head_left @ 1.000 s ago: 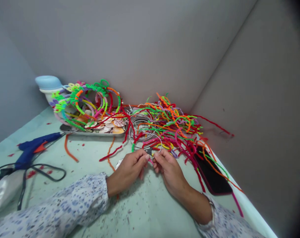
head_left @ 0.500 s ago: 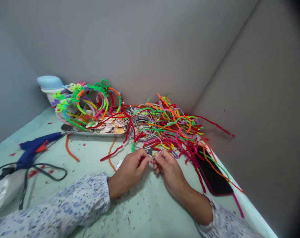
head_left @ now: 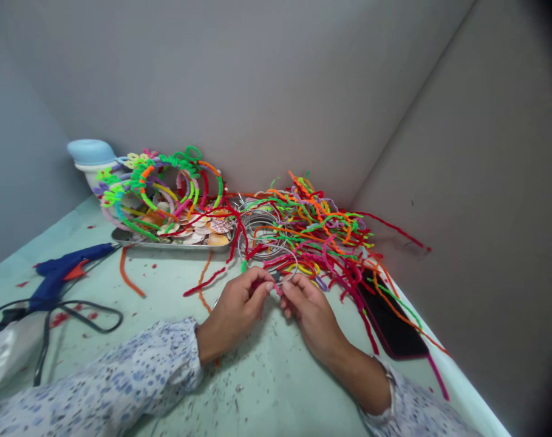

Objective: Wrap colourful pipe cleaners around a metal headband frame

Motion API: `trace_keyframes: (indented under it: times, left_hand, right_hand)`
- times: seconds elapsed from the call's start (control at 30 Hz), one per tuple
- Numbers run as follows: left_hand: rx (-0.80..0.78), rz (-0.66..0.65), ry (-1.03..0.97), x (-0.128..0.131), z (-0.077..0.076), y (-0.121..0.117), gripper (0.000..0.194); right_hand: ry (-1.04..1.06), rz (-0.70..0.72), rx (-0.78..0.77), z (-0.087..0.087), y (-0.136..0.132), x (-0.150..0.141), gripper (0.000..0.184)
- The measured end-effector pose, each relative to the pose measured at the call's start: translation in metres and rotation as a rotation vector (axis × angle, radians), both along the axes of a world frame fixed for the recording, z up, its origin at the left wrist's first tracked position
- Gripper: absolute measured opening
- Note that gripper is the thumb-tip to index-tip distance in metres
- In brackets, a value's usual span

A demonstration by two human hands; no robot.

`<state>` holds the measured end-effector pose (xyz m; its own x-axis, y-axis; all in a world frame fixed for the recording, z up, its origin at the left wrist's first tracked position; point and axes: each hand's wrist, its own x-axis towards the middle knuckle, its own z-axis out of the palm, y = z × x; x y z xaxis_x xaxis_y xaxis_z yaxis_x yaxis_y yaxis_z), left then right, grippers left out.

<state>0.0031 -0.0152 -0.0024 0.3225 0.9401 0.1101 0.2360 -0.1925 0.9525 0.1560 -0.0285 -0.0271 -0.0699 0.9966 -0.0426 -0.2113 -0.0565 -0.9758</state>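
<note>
My left hand is closed in a pinch, with a short stretch of pink pipe cleaner showing at its fingertips. My right hand sits just beside it, thumb and finger pinched on a thin metal wire that curves up in a loop behind both hands. The fingertips of the two hands nearly meet, and the pink piece lies between them. Fingers hide the rest of what is held. Behind the hands are coiled wire rings and the dark and yellow handles of scissors, partly covered.
A heap of coloured pipe cleaners lies at the back right, over part of a phone. At back left, wrapped headbands rest on a metal tray of shells, beside a blue-lidded container. A blue glue gun with its cord lies left.
My left hand has drawn slightly left and up, and more of the pink pipe cleaner shows between the fingertips. My right hand stays almost in place, still pinching the wire.
</note>
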Motion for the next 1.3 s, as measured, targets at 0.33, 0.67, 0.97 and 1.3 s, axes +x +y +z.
trace_keyframes:
  times: [0.33,0.67,0.97,1.3]
  left_hand:
    - [-0.042,0.010,-0.038,0.0010,0.0010,-0.0017,0.012]
    - [-0.092,-0.042,-0.094,0.0010,-0.0028,-0.0010,0.018]
    - [-0.120,-0.077,-0.153,0.0007,-0.0019,0.0001,0.018]
    - [-0.180,-0.101,-0.214,0.0014,0.0026,0.0018,0.020]
  right_hand:
    - [-0.196,0.022,0.021,0.0067,-0.0026,-0.0020,0.016]
    - [-0.235,0.013,0.092,0.0029,-0.0032,-0.0007,0.015]
    - [-0.206,0.022,0.124,0.0000,-0.0041,-0.0006,0.011]
    - [-0.262,0.012,0.221,0.0008,-0.0081,0.0002,0.010]
